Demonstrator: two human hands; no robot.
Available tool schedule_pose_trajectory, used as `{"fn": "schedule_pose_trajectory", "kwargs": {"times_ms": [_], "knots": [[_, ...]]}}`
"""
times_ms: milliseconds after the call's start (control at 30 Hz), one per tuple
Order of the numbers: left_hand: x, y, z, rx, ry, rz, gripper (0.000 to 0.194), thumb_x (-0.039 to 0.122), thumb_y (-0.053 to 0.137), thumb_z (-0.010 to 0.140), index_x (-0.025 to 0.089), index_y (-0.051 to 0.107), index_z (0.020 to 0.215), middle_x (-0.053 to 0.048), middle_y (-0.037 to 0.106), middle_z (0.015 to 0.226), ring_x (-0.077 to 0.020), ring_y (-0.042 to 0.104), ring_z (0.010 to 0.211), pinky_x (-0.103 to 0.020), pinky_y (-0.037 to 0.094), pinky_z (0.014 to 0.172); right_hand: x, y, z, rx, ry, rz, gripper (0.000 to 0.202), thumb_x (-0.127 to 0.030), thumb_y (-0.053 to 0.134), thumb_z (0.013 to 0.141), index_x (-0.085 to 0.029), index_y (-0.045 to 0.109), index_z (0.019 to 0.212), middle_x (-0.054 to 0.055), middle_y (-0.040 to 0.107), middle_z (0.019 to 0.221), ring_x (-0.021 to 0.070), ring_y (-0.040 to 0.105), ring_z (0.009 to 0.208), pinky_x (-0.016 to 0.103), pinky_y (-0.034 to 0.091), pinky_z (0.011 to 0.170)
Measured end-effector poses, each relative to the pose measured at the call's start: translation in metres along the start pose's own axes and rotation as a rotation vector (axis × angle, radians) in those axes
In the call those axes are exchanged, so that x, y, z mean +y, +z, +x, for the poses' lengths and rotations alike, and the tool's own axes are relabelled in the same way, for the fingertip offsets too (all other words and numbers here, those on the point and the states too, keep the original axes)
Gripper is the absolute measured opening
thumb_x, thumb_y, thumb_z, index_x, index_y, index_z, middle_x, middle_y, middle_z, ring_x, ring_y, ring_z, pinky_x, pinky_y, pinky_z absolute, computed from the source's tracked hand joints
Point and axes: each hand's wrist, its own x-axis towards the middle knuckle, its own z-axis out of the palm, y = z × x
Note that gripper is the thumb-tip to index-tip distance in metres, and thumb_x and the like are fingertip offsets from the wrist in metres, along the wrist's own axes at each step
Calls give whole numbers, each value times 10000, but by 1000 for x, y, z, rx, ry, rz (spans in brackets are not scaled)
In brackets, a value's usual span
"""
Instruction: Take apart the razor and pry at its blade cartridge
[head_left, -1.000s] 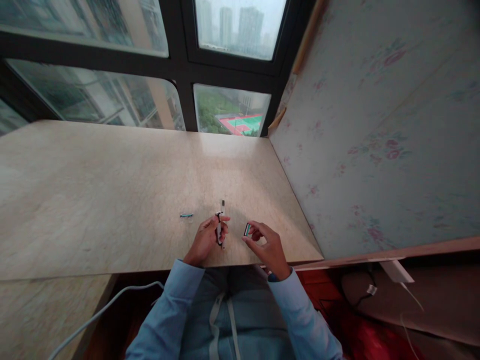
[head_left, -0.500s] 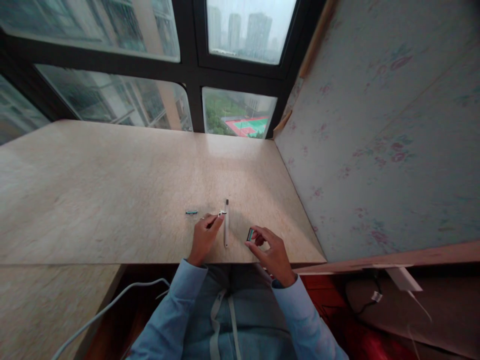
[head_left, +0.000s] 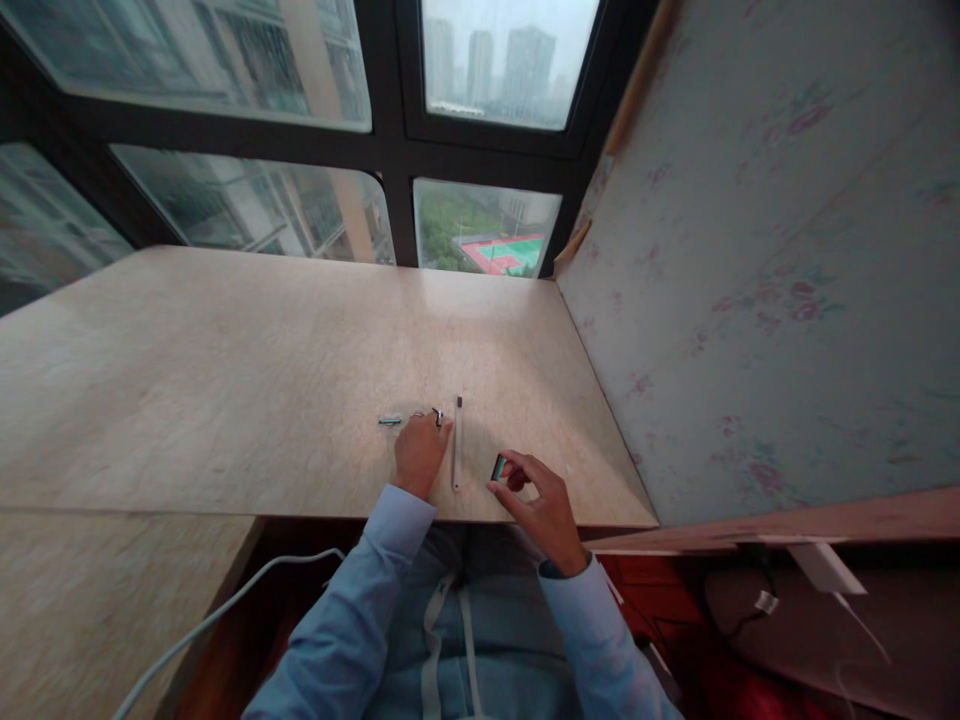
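Observation:
My left hand (head_left: 420,455) is turned back-up over the table, its fingers closed on a small black and silver piece (head_left: 438,416) whose kind I cannot make out. Just right of it a slim white stick with a dark tip (head_left: 457,445) lies lengthwise on the table, pointing toward the window. Between thumb and fingers, my right hand (head_left: 544,500) pinches a small flat piece striped black and teal, like a razor cartridge (head_left: 498,468), a little above the surface. Left of my left hand lies a small teal and dark piece (head_left: 389,422), seemingly with clear plastic around it.
The pale stone-patterned table (head_left: 225,390) runs back to a dark-framed window (head_left: 401,150). A flowered wall (head_left: 750,300) bounds the right side. Below the front edge, a white cable (head_left: 225,610) curves at left and a white power adapter (head_left: 829,568) hangs at right.
My left hand has rolled over so its back faces up, and the small piece in it has turned and shifted slightly away from me. My right hand holds its striped piece much as before.

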Motion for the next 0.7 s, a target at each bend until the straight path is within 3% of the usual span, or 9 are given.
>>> {"fn": "schedule_pose_trajectory", "kwargs": {"times_ms": [467, 700], "knots": [[-14, 0, -8, 91, -62, -178, 208, 330, 594, 891, 168, 686, 982, -127, 740, 953, -266, 676, 897, -329, 444, 749, -12, 6, 11, 13, -17, 22, 317, -341, 710, 862, -216, 659, 1149, 35, 671, 850, 159, 603, 677, 301, 532, 661], [-17, -2, -7, 124, -51, -325, 228, 311, 547, 913, 170, 724, 940, -119, 764, 975, -238, 699, 884, -309, 452, 761, -12, 8, 10, -8, -11, 18, 317, -326, 715, 862, -209, 657, 1151, 32, 668, 847, 154, 599, 671, 294, 530, 659]]}}
